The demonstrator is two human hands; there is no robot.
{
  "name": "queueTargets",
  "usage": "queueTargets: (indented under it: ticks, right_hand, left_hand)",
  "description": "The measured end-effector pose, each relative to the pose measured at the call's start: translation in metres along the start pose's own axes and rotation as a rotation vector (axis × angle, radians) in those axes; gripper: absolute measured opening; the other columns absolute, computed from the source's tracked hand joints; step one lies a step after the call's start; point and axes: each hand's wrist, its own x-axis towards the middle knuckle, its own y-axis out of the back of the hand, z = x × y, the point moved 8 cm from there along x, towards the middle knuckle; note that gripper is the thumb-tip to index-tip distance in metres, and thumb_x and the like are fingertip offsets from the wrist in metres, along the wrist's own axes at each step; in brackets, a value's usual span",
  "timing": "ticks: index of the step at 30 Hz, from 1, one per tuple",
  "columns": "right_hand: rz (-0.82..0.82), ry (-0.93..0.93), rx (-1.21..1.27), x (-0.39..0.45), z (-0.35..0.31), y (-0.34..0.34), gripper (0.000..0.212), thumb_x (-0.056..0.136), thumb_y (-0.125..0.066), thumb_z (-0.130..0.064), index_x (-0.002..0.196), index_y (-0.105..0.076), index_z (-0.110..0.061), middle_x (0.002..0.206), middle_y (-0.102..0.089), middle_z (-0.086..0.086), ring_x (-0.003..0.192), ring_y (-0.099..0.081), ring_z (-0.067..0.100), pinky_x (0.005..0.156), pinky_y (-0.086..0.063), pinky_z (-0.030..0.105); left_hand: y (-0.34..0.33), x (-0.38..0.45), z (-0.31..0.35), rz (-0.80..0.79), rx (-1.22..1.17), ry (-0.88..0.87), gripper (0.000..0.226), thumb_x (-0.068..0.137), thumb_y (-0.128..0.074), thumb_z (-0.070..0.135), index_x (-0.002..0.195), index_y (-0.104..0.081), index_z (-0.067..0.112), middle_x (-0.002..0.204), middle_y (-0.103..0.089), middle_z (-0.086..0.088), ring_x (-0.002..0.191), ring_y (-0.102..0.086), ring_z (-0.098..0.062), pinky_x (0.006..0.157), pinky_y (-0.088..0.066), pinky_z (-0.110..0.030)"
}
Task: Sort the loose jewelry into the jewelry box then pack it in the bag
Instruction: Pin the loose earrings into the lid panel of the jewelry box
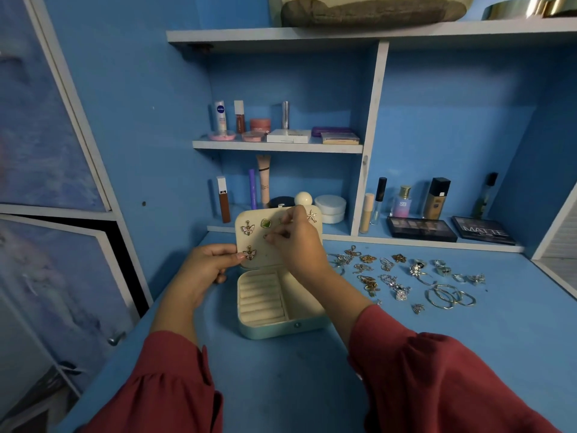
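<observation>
The right hand (296, 242) pinches a small earring (268, 235) against the upright lid (249, 220) of the jewelry box (274, 326). The left hand (206, 270) grips the lid's left edge. The loose jewelry (402, 276) lies on the desk (312, 385) to the right, nearer the right hand.

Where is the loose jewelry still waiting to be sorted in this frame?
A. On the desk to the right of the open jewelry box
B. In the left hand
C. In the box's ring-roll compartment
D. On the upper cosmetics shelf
A: the loose jewelry lies spread on the blue desk to the right of the open jewelry box, whose ring rolls look empty.
</observation>
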Motion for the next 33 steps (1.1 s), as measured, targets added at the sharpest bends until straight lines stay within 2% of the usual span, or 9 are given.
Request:
queueTargets:
  ticks: [5,11,15,19,23,26,28,30,33]
  right_hand:
    - [0.028,-0.004,-0.045,0.002,0.001,-0.003,0.038,0.085,-0.067,-0.008,0.083,-0.034,-0.027,0.076,-0.055,-0.008,0.072,-0.053,0.008,0.075,-0.046,0.035]
    - [0.034,-0.039,-0.112,0.004,0.000,-0.002,0.028,0.087,-0.064,-0.014,0.104,-0.043,-0.017,0.088,-0.059,-0.001,0.084,-0.056,0.018,0.077,-0.049,0.039]
    - [0.071,-0.023,-0.206,0.004,-0.007,-0.003,0.027,0.086,-0.058,-0.013,0.109,-0.043,-0.016,0.085,-0.062,0.003,0.080,-0.059,0.022,0.067,-0.050,0.038]
    - [0.080,0.041,-0.400,0.003,-0.019,0.001,0.038,0.087,-0.053,-0.014,0.122,-0.038,-0.018,0.075,-0.054,0.000,0.069,-0.054,0.026,0.056,-0.039,0.031]
    - [0.053,0.049,-0.530,0.003,-0.023,0.008,0.048,0.090,-0.057,-0.027,0.134,-0.038,-0.027,0.094,-0.065,0.006,0.083,-0.058,0.027,0.061,-0.037,0.029]
    - [0.054,0.053,-0.556,0.004,-0.022,0.012,0.046,0.090,-0.059,-0.034,0.131,-0.039,-0.028,0.100,-0.067,0.006,0.083,-0.057,0.025,0.062,-0.036,0.030]
    - [0.046,0.064,-0.568,0.004,-0.023,0.012,0.044,0.090,-0.060,-0.036,0.127,-0.040,-0.026,0.099,-0.066,0.005,0.078,-0.053,0.023,0.060,-0.036,0.030]
    - [0.040,0.084,-0.580,0.003,-0.024,0.013,0.043,0.089,-0.062,-0.037,0.125,-0.040,-0.025,0.096,-0.066,0.004,0.080,-0.057,0.024,0.059,-0.036,0.029]
    - [0.038,0.101,-0.598,0.001,-0.027,0.015,0.042,0.089,-0.062,-0.039,0.123,-0.041,-0.026,0.090,-0.065,0.002,0.075,-0.055,0.023,0.058,-0.035,0.028]
  left_hand:
    - [-0.001,0.000,0.000,-0.010,0.001,-0.006,0.015,0.083,-0.067,0.003,0.094,-0.074,0.012,0.075,-0.072,0.001,0.053,-0.034,-0.009,0.051,-0.030,-0.024]
    - [-0.002,-0.003,0.003,-0.011,0.026,-0.013,0.016,0.084,-0.067,0.005,0.094,-0.074,0.016,0.081,-0.074,0.002,0.056,-0.037,-0.010,0.052,-0.031,-0.023]
    - [-0.002,-0.005,0.005,-0.011,0.035,-0.024,0.016,0.084,-0.067,0.005,0.092,-0.074,0.016,0.087,-0.075,-0.001,0.059,-0.041,-0.010,0.053,-0.030,-0.025]
    - [-0.003,-0.007,0.007,-0.021,0.036,-0.030,0.016,0.085,-0.066,0.005,0.094,-0.074,0.015,0.087,-0.075,-0.001,0.054,-0.042,-0.005,0.053,-0.029,-0.025]
    - [-0.003,-0.007,0.006,-0.021,0.048,-0.007,0.014,0.085,-0.067,0.006,0.093,-0.074,0.014,0.070,-0.069,0.005,0.053,-0.036,-0.008,0.050,-0.031,-0.022]
    - [-0.002,-0.009,0.006,0.002,0.052,0.041,0.012,0.086,-0.067,0.009,0.096,-0.072,0.010,0.050,-0.054,0.002,0.045,-0.035,-0.009,0.041,-0.030,-0.018]
    - [-0.003,-0.012,0.009,-0.006,-0.008,0.072,0.021,0.088,-0.065,0.013,0.109,-0.067,0.012,0.056,-0.060,-0.008,0.039,-0.034,-0.010,0.038,-0.031,-0.018]
    - [-0.009,-0.017,0.016,-0.057,-0.141,0.081,0.030,0.091,-0.061,0.020,0.121,-0.057,0.021,0.077,-0.070,-0.019,0.036,-0.036,-0.009,0.035,-0.034,-0.019]
    - [-0.024,-0.025,0.026,-0.121,-0.276,0.099,0.032,0.097,-0.050,0.031,0.125,-0.051,0.016,0.097,-0.071,-0.024,0.036,-0.039,-0.008,0.035,-0.038,-0.017]
